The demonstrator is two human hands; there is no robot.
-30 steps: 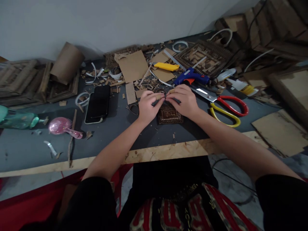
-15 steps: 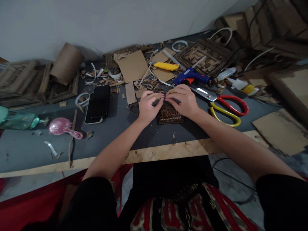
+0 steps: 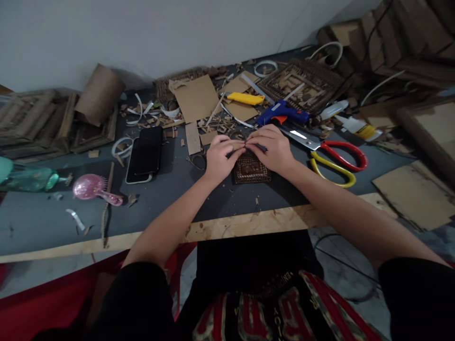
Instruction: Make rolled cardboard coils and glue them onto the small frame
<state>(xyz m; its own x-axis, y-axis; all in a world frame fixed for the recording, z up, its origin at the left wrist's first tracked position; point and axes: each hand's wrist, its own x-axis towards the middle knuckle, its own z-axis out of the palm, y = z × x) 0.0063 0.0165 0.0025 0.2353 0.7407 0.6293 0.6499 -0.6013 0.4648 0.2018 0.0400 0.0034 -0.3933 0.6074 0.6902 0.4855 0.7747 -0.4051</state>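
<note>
My left hand (image 3: 221, 155) and my right hand (image 3: 270, 148) meet fingertip to fingertip above the middle of the table. Both are pinched closed, and what sits between the fingertips is too small and dark to name. Just below them lies a small brown rectangular piece (image 3: 251, 169) built from corrugated cardboard strips, its far edge partly hidden by my fingers. A dark thin coil (image 3: 199, 162) rests left of my left hand. Beyond my right hand is a blue glue gun (image 3: 282, 112), with large scissors (image 3: 330, 151), one handle red and one yellow, to the right.
A yellow utility knife (image 3: 246, 98) lies among cardboard sheets (image 3: 197, 99) and scraps. Two phones (image 3: 146, 150), a pink hairbrush (image 3: 93, 186) and a green bottle (image 3: 31, 176) are on the left. A large cardboard-strip tray (image 3: 302, 83) and glue bottles (image 3: 359, 127) stand back right.
My pinched fingertips have shifted very slightly to the right. Everything else on the table looks the same.
</note>
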